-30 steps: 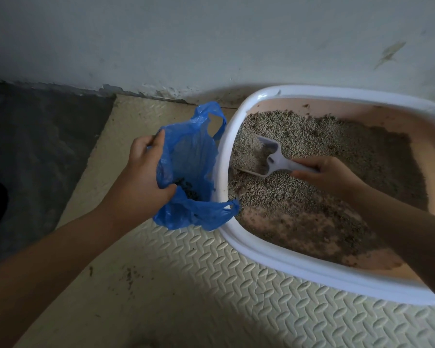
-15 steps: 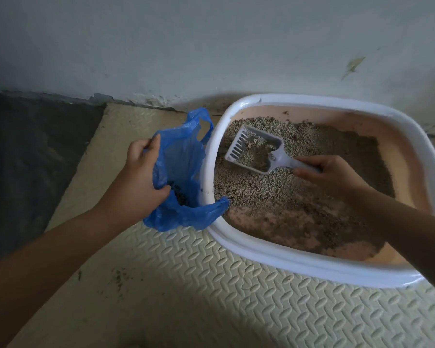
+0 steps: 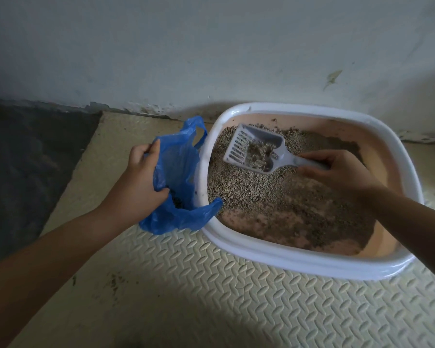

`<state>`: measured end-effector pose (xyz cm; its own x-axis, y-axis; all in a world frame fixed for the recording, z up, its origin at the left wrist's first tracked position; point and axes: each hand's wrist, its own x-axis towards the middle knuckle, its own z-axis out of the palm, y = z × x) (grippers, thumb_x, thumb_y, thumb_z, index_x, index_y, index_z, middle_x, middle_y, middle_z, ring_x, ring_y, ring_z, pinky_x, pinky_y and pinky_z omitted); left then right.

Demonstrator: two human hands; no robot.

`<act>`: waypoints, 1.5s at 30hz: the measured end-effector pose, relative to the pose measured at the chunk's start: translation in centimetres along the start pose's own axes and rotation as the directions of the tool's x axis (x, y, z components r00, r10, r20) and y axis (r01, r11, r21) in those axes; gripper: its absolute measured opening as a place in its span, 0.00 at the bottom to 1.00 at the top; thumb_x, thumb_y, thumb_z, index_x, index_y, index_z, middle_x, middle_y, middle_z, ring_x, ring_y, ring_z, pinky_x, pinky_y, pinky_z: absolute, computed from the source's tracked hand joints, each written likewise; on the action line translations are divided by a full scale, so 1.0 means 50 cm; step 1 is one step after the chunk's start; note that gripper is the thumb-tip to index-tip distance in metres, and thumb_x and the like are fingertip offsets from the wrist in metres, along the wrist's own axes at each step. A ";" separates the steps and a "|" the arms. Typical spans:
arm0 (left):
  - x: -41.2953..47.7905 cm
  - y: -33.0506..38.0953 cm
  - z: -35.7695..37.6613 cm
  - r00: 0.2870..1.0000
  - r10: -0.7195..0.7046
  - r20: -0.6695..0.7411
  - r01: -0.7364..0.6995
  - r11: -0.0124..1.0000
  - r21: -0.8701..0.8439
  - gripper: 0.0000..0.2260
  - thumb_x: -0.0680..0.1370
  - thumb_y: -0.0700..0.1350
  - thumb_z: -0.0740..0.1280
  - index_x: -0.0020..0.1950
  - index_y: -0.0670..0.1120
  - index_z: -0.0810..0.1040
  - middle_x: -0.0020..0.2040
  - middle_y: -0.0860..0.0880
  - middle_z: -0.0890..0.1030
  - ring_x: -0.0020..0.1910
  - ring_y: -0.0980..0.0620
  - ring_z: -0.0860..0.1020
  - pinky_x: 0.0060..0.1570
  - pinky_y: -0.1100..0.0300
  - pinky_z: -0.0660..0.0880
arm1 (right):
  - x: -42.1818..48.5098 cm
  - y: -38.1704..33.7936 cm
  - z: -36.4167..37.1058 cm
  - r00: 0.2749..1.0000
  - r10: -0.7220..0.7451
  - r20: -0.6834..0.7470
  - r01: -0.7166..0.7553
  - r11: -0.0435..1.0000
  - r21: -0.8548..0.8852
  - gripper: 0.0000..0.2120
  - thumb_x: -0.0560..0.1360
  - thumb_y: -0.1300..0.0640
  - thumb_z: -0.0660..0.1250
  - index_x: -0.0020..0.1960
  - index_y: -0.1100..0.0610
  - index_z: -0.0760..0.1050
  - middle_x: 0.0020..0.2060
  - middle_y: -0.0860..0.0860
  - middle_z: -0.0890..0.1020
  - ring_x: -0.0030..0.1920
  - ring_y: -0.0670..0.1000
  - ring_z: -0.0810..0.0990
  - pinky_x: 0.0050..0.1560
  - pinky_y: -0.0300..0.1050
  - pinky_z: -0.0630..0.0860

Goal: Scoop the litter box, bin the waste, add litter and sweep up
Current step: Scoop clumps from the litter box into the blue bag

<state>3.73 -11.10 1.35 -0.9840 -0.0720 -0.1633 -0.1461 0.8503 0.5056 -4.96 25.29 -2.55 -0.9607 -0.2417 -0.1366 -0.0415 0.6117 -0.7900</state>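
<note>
Since a second ago the litter scoop has come up out of the litter and now sits tilted, a small clumpy load in its slotted head, probably so loose grains sift back. The right hand has its grip clenched on the handle. The left hand pinches the blue plastic bag open, well left of that grip and tight against the litter box, which keeps the carry short. The white rim stands between them. Crumbs dot the foam mat below the left grip.

Your view is dim and bluish; soft light brightens the foam mat lower right, and the edges bend.
</note>
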 end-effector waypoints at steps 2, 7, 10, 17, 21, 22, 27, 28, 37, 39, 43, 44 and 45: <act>-0.001 -0.001 -0.001 1.000 0.000 -0.001 0.000 1.000 0.001 0.42 0.74 0.39 0.70 0.78 0.51 0.46 0.70 0.54 0.55 0.51 0.63 0.66 0.49 0.66 0.65 | -0.003 0.000 -0.002 1.000 -0.002 -0.002 0.002 1.000 -0.010 0.17 0.70 0.53 0.74 0.58 0.46 0.78 0.31 0.32 0.81 0.30 0.34 0.75 0.33 0.23 0.69; -0.003 -0.004 -0.002 1.000 -0.003 -0.004 0.003 1.000 -0.009 0.42 0.74 0.39 0.70 0.78 0.51 0.46 0.69 0.55 0.55 0.51 0.63 0.67 0.48 0.67 0.65 | -0.009 -0.003 -0.002 1.000 0.003 0.008 -0.003 1.000 0.016 0.16 0.71 0.56 0.74 0.58 0.52 0.81 0.33 0.38 0.82 0.29 0.35 0.74 0.33 0.25 0.69; -0.004 -0.006 -0.002 1.000 0.001 -0.006 -0.001 1.000 -0.004 0.42 0.74 0.39 0.70 0.78 0.51 0.46 0.69 0.55 0.55 0.50 0.63 0.66 0.48 0.68 0.65 | -0.011 -0.007 -0.003 1.000 -0.002 -0.013 0.002 1.000 0.007 0.17 0.71 0.57 0.74 0.59 0.50 0.78 0.28 0.31 0.79 0.29 0.32 0.74 0.32 0.23 0.68; -0.002 -0.005 -0.004 1.000 0.001 -0.020 -0.001 1.000 0.006 0.41 0.74 0.40 0.70 0.78 0.51 0.47 0.70 0.54 0.55 0.51 0.63 0.66 0.41 0.74 0.64 | -0.007 -0.021 -0.009 1.000 -0.014 -0.027 0.013 1.000 -0.022 0.17 0.72 0.58 0.73 0.60 0.52 0.79 0.28 0.35 0.79 0.27 0.32 0.74 0.30 0.23 0.67; -0.004 0.000 -0.007 1.000 -0.001 -0.018 0.001 1.000 0.005 0.41 0.74 0.40 0.70 0.78 0.51 0.47 0.70 0.53 0.55 0.52 0.61 0.67 0.48 0.67 0.66 | -0.007 -0.027 -0.008 0.999 -0.024 -0.025 0.023 0.999 -0.038 0.17 0.72 0.58 0.73 0.60 0.52 0.79 0.28 0.33 0.79 0.28 0.31 0.74 0.31 0.22 0.67; -0.004 0.001 -0.007 1.000 -0.001 -0.018 0.001 1.000 0.005 0.41 0.73 0.40 0.70 0.78 0.51 0.47 0.70 0.53 0.55 0.52 0.61 0.67 0.48 0.66 0.66 | -0.007 -0.030 -0.008 0.999 -0.033 -0.017 0.032 0.998 -0.054 0.17 0.71 0.58 0.73 0.59 0.51 0.79 0.31 0.34 0.79 0.28 0.31 0.74 0.32 0.22 0.67; -0.007 -0.003 -0.013 1.000 0.001 -0.021 -0.001 1.000 0.007 0.42 0.73 0.40 0.70 0.78 0.51 0.47 0.70 0.53 0.55 0.52 0.60 0.67 0.49 0.65 0.66 | -0.006 -0.054 -0.008 0.998 -0.058 0.017 0.059 0.995 -0.077 0.15 0.71 0.55 0.74 0.56 0.44 0.78 0.32 0.37 0.80 0.27 0.36 0.73 0.32 0.23 0.68; -0.007 -0.004 -0.015 1.000 0.002 -0.021 -0.001 1.000 0.009 0.42 0.73 0.40 0.70 0.78 0.51 0.47 0.70 0.53 0.55 0.52 0.60 0.67 0.49 0.65 0.66 | -0.005 -0.060 -0.009 0.998 -0.060 0.029 0.062 0.995 -0.072 0.14 0.71 0.55 0.74 0.54 0.42 0.78 0.30 0.36 0.81 0.28 0.37 0.73 0.31 0.24 0.68; -0.018 -0.028 -0.038 0.999 0.033 -0.028 -0.033 0.999 -0.007 0.42 0.73 0.38 0.70 0.78 0.49 0.47 0.69 0.54 0.55 0.50 0.71 0.60 0.42 0.86 0.60 | 0.023 -0.154 0.021 0.963 -0.189 0.194 0.208 0.975 -0.077 0.14 0.71 0.56 0.73 0.54 0.43 0.78 0.29 0.30 0.79 0.30 0.33 0.76 0.33 0.24 0.68; -0.024 -0.038 -0.047 0.999 0.027 -0.037 -0.027 0.999 -0.016 0.42 0.73 0.38 0.70 0.78 0.50 0.47 0.68 0.55 0.56 0.51 0.72 0.61 0.42 0.85 0.61 | 0.032 -0.180 0.036 0.948 -0.212 0.238 0.240 0.966 -0.094 0.15 0.70 0.56 0.73 0.54 0.43 0.78 0.31 0.31 0.80 0.31 0.33 0.77 0.34 0.24 0.69; -0.039 -0.058 -0.060 0.999 0.017 -0.049 -0.019 0.999 -0.046 0.42 0.72 0.37 0.70 0.78 0.50 0.47 0.62 0.60 0.54 0.50 0.72 0.62 0.42 0.84 0.62 | 0.063 -0.229 0.079 0.921 -0.217 0.323 0.277 0.948 -0.153 0.12 0.70 0.54 0.74 0.52 0.43 0.82 0.35 0.39 0.84 0.32 0.38 0.78 0.35 0.31 0.71; -0.042 -0.063 -0.062 0.999 0.013 -0.048 -0.015 0.998 -0.054 0.42 0.72 0.37 0.70 0.78 0.50 0.47 0.61 0.61 0.54 0.50 0.72 0.63 0.42 0.84 0.63 | 0.072 -0.242 0.093 0.916 -0.214 0.340 0.287 0.941 -0.182 0.11 0.70 0.52 0.73 0.51 0.42 0.82 0.34 0.38 0.83 0.32 0.38 0.78 0.34 0.31 0.71; -0.045 -0.067 -0.064 0.999 0.006 -0.046 -0.009 0.998 -0.065 0.43 0.72 0.37 0.70 0.78 0.51 0.46 0.62 0.61 0.54 0.49 0.72 0.64 0.42 0.83 0.64 | 0.081 -0.256 0.107 0.909 -0.210 0.361 0.301 0.929 -0.217 0.10 0.70 0.49 0.72 0.50 0.40 0.82 0.33 0.37 0.82 0.32 0.37 0.77 0.34 0.31 0.70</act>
<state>6.12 -15.44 2.72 -0.9884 -0.0911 -0.1211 -0.1439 0.8151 0.5612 -6.84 12.46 3.79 -0.7649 -0.6200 -0.1746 -0.3870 0.6590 -0.6449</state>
